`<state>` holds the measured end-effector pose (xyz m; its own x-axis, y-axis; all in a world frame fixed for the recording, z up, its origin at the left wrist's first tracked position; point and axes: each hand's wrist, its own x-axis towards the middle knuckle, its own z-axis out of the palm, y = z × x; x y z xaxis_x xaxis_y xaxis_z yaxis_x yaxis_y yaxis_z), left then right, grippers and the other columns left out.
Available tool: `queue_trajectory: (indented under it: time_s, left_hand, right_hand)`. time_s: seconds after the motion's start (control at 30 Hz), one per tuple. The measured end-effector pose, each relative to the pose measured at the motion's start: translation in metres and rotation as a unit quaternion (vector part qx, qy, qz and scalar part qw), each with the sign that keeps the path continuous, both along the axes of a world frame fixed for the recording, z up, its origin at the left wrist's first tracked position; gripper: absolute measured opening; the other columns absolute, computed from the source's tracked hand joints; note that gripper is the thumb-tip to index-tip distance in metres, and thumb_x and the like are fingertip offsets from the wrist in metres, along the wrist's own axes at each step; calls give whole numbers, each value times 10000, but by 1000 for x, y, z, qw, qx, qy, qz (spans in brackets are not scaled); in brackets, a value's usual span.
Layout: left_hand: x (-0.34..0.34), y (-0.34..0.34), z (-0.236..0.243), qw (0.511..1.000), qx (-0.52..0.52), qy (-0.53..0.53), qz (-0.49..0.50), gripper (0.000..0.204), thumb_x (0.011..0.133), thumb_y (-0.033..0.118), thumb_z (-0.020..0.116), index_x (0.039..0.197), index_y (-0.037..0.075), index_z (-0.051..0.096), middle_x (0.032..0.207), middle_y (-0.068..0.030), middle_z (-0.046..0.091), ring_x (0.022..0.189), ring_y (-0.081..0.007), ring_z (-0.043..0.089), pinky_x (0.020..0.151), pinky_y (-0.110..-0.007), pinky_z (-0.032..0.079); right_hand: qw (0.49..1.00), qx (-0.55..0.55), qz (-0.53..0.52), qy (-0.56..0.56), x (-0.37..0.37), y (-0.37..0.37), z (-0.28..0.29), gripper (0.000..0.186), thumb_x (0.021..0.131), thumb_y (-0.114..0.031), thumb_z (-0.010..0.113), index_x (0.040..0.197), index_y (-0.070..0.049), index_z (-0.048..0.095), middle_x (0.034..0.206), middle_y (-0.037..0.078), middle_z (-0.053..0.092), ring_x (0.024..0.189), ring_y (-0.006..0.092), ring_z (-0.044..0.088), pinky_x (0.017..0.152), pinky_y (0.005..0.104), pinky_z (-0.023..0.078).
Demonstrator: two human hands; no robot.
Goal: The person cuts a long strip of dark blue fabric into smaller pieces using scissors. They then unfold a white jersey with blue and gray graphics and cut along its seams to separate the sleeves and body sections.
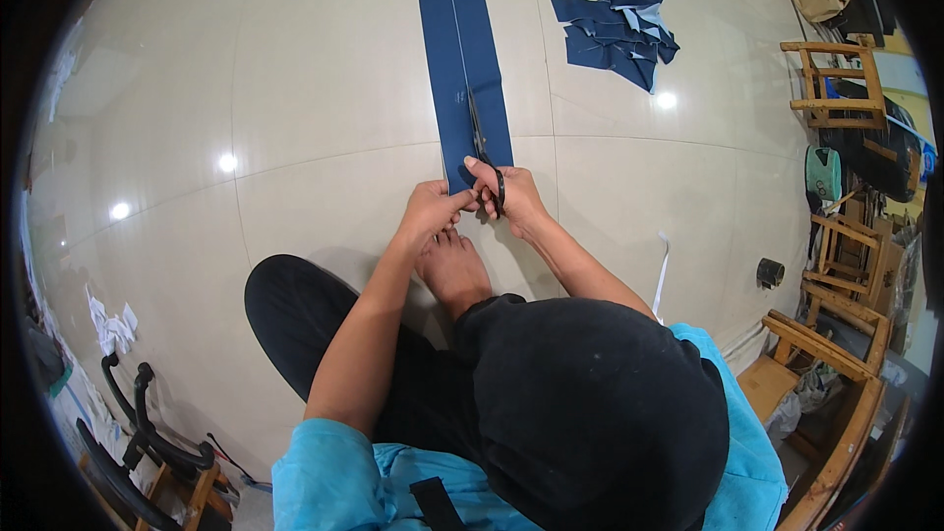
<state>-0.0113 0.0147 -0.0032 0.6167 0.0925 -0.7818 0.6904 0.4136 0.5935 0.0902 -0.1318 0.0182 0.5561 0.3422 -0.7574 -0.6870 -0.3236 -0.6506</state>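
Note:
A long navy-blue fabric strip (462, 49) with a pale line along its length lies on the tiled floor, running away from me. My left hand (431, 208) pinches its near end between thumb and fingers. In my right hand (516, 199) is a pair of scissors (479, 130) with black handles, fingers wrapped round them. The blades point away from me and lie over the strip, right of its pale line; I cannot tell how far they are parted. Both hands meet just above my bare foot (454, 270).
Navy fabric scraps (619, 25) lie in a pile at the far right. Wooden stools (841, 84) and frames line the right edge. White scraps (113, 324) and a black-armed chair (147, 418) are at the left. A dark roll (770, 273) sits on the floor at right.

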Motion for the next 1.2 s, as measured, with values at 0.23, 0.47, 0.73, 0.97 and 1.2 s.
queue_trajectory:
  time_s: [0.23, 0.47, 0.73, 0.97, 1.2]
  left_hand:
    - [0, 1, 3, 1000, 7, 1, 0, 173, 977, 186, 829, 968, 22, 775, 882, -61, 802, 588, -48, 532, 494, -239, 412]
    - [0, 1, 4, 1000, 10, 3, -7, 178, 972, 198, 845, 979, 30, 789, 881, -63, 811, 581, -45, 522, 492, -233, 414]
    - [0, 1, 4, 1000, 23, -5, -14, 217, 983, 247, 826, 1006, 31, 817, 884, -33, 802, 567, -41, 496, 499, -233, 391]
    - [-1, 2, 2, 1000, 10, -1, 1, 182, 975, 190, 838, 992, 14, 796, 880, -60, 807, 592, -43, 514, 487, -234, 395]
    - [-2, 2, 3, 1000, 12, -4, -2, 209, 995, 223, 823, 1019, 17, 793, 911, -66, 802, 554, -40, 488, 489, -230, 386]
  right_hand:
    - [1000, -2, 3, -1, 12, 10, 6, 555, 877, -513, 915, 827, -26, 653, 656, 35, 603, 477, 120, 540, 431, 276, 410]
    - [1000, -2, -13, -4, 13, 14, 3, 530, 875, -484, 929, 817, -38, 649, 631, 28, 586, 461, 115, 533, 414, 272, 391]
    - [1000, 2, 0, -7, 13, 15, -4, 487, 904, -403, 929, 770, -55, 615, 643, 33, 607, 448, 98, 527, 396, 265, 402]
    - [1000, 4, -9, -6, 15, 18, 1, 536, 860, -485, 938, 832, -34, 650, 633, 27, 591, 472, 113, 540, 426, 272, 407]
    - [1000, -2, -5, -4, 28, 28, 1, 558, 834, -507, 944, 847, -31, 654, 654, 30, 575, 476, 130, 531, 432, 280, 408]
